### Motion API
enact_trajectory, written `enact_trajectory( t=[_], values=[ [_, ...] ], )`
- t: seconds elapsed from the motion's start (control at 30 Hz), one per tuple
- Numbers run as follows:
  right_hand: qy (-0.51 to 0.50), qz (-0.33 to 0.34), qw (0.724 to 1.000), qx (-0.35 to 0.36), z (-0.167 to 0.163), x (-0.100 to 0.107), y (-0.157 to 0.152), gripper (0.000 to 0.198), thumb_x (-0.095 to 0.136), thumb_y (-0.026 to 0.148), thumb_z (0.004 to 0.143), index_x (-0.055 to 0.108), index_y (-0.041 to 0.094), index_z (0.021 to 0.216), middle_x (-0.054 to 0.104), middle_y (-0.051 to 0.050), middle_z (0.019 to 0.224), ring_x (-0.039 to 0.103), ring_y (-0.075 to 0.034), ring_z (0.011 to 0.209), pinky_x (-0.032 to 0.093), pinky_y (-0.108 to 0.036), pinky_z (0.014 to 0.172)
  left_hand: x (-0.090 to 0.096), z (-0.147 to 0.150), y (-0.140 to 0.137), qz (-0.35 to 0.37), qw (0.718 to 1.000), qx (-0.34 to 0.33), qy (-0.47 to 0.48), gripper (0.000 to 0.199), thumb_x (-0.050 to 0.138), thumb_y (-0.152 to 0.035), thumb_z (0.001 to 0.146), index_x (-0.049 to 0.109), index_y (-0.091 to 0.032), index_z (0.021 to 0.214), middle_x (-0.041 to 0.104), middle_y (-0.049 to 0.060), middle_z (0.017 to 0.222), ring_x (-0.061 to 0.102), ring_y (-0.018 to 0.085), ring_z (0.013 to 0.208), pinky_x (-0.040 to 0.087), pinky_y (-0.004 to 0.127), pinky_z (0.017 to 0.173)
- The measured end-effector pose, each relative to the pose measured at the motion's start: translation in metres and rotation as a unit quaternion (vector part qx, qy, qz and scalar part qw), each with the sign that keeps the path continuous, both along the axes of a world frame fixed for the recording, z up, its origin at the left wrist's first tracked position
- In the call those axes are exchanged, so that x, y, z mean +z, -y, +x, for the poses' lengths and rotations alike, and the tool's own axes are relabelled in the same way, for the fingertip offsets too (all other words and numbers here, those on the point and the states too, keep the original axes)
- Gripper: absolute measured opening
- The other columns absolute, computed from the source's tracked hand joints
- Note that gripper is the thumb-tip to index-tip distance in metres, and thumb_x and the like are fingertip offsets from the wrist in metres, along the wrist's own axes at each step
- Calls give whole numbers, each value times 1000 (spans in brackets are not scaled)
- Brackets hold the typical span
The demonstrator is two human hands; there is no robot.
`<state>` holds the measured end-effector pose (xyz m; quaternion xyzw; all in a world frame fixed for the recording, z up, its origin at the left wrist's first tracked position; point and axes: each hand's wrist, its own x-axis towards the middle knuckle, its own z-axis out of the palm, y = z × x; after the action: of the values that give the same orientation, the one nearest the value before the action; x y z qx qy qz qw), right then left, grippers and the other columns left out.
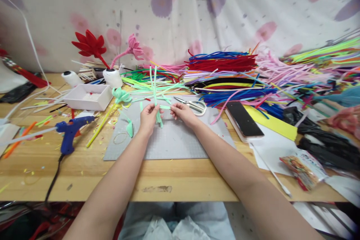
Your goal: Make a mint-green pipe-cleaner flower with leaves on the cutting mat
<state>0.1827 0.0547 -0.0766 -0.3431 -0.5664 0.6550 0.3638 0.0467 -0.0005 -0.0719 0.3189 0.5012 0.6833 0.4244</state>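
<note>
Over the grey cutting mat (180, 146), my left hand (149, 117) pinches several mint-green pipe cleaners (155, 82) that stand upright between its fingers. A short mint-green piece runs sideways from them to my right hand (182, 112), whose thumb and fingers are closed on its end. Scissors (194, 105) with pale handles lie on the mat just behind my right hand. Left of my left hand, a small mint-green leaf-like piece (129, 129) rests on the mat. A mint-green flower (121, 96) on a yellow stem lies at the mat's left edge.
A blue glue gun (71, 133) with its cord lies on the left, near a white box (89, 98). Heaps of coloured pipe cleaners (222, 63) line the back. A phone (245, 119), a white cable (272, 174) and a snack packet (303, 168) lie on the right.
</note>
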Motion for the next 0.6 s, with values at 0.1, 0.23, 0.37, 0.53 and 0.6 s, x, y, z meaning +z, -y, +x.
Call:
enact_trajectory(
  t=[0.1,0.23,0.37,0.53,0.6],
  values=[
    [-55,-22,998,-21,-3,-2,1,35,62,48,62,48,16,65,51,6,52,43,-3,40,33,-16,39,-1,1,0,-10,1000,-12,5,33,70,-36,56,54,-14,75,57,-2,65,59,11,56,48,22,49],
    [-105,-47,992,-60,-6,-3,1,37,61,52,62,49,17,66,54,4,56,47,-5,45,36,-17,42,-3,5,0,-35,999,-18,8,31,69,-36,58,53,-14,74,58,-1,62,59,12,55,48,22,48],
    [-120,-26,992,-33,-9,-3,4,31,68,38,58,54,18,76,57,3,68,56,-9,64,45,-20,54,-3,9,0,-53,998,-7,18,28,67,-34,61,52,-14,74,58,-1,61,60,12,55,49,23,48],
    [-113,-7,992,-54,-14,-3,7,25,66,26,58,53,18,78,59,3,68,58,-10,66,47,-23,61,-2,10,1,-66,998,1,22,25,65,-32,65,52,-13,75,58,0,61,61,12,54,49,22,48],
    [-123,-13,990,-68,-16,-2,7,24,64,21,59,52,18,79,60,3,69,59,-10,67,48,-23,60,-2,10,1,-65,998,1,22,24,64,-31,66,52,-13,75,58,-1,61,61,12,54,49,22,48]
  ],
)
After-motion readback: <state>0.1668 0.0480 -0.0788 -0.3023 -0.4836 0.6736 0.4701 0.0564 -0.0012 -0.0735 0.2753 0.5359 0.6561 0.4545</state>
